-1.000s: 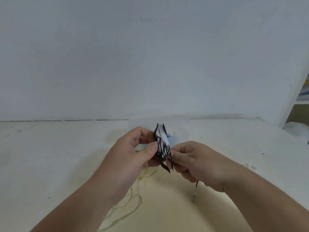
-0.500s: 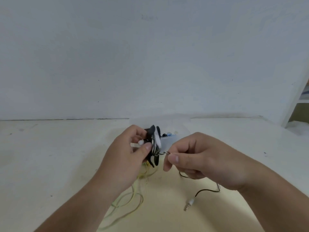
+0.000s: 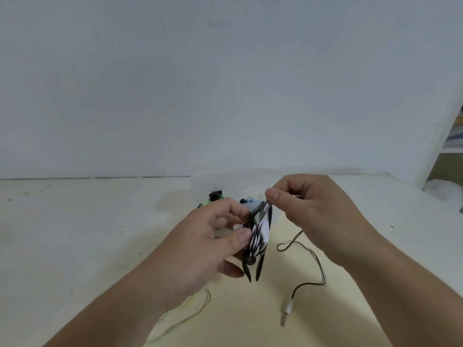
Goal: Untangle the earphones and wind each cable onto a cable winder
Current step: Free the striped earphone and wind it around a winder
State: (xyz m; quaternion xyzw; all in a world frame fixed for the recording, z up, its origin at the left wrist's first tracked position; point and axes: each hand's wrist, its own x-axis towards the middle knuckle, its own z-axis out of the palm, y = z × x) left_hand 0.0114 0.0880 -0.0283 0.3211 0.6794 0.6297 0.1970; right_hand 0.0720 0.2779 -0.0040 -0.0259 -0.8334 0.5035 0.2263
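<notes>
Left hand [image 3: 205, 246] curled in a grip; right hand [image 3: 318, 209] higher, pinching.

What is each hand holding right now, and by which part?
Left hand grips the black cable winder by its middle; right hand pinches the striped cable just above the winder's top.

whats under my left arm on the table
A yellow-green cable loops on the table under the left forearm. The arm covers the rest, so its ends cannot be seen.

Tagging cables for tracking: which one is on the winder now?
The black-and-white cable, wrapped round the black winder in the left hand, its loose run pinched by the right hand. The yellow-green cable lies loose on the table.
</notes>
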